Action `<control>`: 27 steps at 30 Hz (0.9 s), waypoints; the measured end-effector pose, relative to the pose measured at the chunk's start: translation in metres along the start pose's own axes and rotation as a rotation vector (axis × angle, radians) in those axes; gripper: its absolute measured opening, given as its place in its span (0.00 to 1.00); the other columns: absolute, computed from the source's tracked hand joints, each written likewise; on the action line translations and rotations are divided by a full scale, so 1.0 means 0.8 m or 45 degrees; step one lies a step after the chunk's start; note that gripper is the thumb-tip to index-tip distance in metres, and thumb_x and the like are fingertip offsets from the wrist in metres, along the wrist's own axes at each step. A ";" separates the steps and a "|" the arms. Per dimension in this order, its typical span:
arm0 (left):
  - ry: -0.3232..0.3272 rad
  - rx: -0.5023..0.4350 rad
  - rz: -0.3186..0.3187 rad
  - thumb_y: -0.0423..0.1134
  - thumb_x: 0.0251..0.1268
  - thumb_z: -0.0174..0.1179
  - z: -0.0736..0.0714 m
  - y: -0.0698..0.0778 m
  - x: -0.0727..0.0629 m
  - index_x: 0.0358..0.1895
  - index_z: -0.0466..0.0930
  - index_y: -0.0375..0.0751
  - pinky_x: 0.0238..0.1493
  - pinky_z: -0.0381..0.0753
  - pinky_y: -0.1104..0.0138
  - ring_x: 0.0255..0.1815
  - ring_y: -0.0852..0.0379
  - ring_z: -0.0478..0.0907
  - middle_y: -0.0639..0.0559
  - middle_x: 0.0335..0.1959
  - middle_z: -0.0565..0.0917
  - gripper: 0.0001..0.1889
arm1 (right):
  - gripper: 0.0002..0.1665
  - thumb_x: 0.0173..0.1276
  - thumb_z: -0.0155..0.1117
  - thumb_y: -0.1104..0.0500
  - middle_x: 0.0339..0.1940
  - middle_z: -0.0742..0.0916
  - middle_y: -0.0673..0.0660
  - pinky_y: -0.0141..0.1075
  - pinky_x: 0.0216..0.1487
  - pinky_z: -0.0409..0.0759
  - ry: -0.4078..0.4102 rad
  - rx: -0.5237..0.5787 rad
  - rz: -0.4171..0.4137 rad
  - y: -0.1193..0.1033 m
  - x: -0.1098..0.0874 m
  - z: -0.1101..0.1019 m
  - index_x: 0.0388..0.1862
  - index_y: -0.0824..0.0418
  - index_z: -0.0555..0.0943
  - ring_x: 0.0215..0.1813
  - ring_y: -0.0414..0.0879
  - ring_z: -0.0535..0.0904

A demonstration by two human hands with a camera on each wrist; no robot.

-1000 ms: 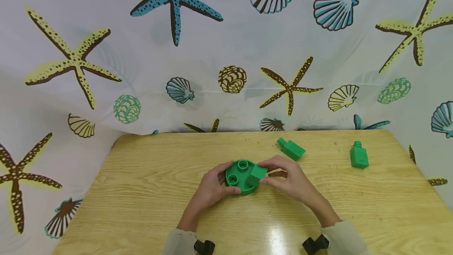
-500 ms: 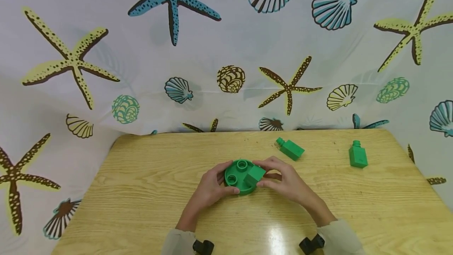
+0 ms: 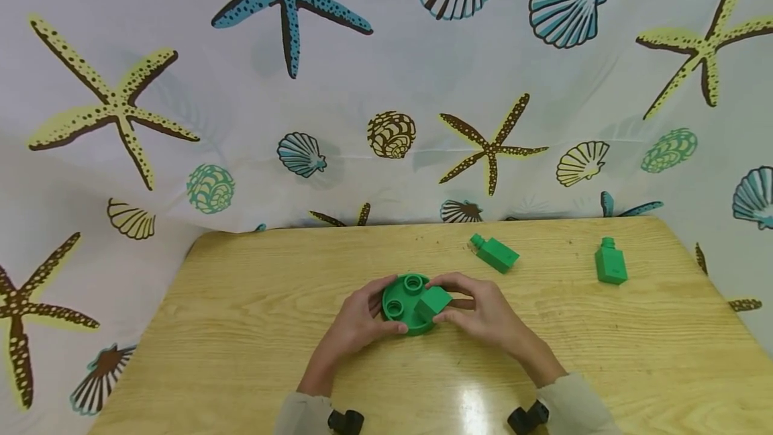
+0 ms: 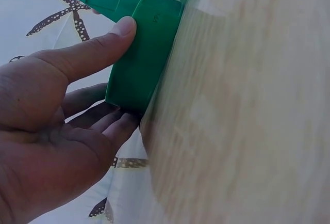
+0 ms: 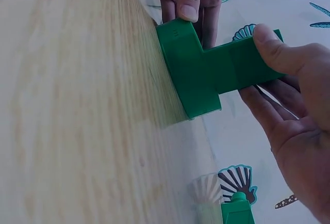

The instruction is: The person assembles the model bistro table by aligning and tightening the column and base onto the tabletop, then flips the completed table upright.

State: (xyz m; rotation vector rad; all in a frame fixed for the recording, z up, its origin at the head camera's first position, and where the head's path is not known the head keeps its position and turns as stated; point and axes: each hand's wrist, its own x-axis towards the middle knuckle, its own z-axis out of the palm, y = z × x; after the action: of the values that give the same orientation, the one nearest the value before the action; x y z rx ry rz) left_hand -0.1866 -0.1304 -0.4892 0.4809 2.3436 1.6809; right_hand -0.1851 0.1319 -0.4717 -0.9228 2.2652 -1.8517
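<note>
A round green base point(image 3: 408, 299) with a raised rim lies on the wooden table, two ring-shaped sockets showing on its left part. My left hand point(image 3: 361, 317) grips its left side, thumb at the near rim and fingers round the far side. With thumb and fingers my right hand point(image 3: 483, 307) pinches a green block point(image 3: 433, 302) that stands on the right part of the base, slightly tilted in the head view. In the right wrist view the block point(image 5: 242, 64) rises from the base point(image 5: 188, 74); its lower end is hidden inside the rim.
Behind my right hand a green block with a threaded neck point(image 3: 496, 254) lies on its side on the table point(image 3: 241, 327). Another such necked block point(image 3: 611, 264) is farther right. A sheet point(image 3: 362, 72) printed with starfish and shells hangs behind the table.
My right hand and the block in it have shifted slightly left, farther over the base. The left hand keeps its hold on the base.
</note>
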 end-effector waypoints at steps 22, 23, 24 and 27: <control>-0.027 0.069 0.020 0.30 0.62 0.73 -0.017 0.016 -0.014 0.76 0.62 0.28 0.74 0.66 0.48 0.77 0.36 0.62 0.32 0.76 0.65 0.41 | 0.24 0.71 0.72 0.58 0.62 0.85 0.57 0.45 0.65 0.80 0.014 -0.124 0.034 -0.015 -0.003 -0.016 0.64 0.57 0.82 0.66 0.50 0.80; 0.000 0.107 0.031 0.31 0.63 0.73 -0.017 0.020 -0.015 0.76 0.65 0.29 0.73 0.67 0.47 0.76 0.35 0.63 0.33 0.75 0.67 0.39 | 0.23 0.72 0.71 0.58 0.62 0.85 0.56 0.46 0.65 0.79 0.043 -0.144 0.024 -0.016 -0.003 -0.018 0.64 0.56 0.82 0.65 0.49 0.80; 0.027 0.141 0.039 0.31 0.64 0.72 -0.017 0.025 -0.015 0.75 0.67 0.30 0.73 0.68 0.46 0.75 0.35 0.64 0.34 0.74 0.68 0.37 | 0.22 0.72 0.71 0.58 0.61 0.85 0.54 0.46 0.65 0.80 0.073 -0.166 0.012 -0.018 -0.003 -0.022 0.64 0.56 0.82 0.65 0.49 0.80; 0.092 0.229 0.058 0.32 0.67 0.70 -0.014 0.041 -0.016 0.72 0.72 0.34 0.72 0.69 0.44 0.74 0.37 0.67 0.38 0.72 0.72 0.31 | 0.22 0.72 0.71 0.59 0.59 0.86 0.52 0.49 0.63 0.81 0.172 -0.297 -0.045 -0.020 0.000 -0.034 0.63 0.55 0.82 0.63 0.49 0.80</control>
State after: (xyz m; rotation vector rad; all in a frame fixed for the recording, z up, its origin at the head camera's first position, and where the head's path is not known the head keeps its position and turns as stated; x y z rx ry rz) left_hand -0.1741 -0.1357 -0.4544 0.5166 2.5691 1.5377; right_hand -0.1898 0.1539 -0.4501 -0.8959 2.6063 -1.7395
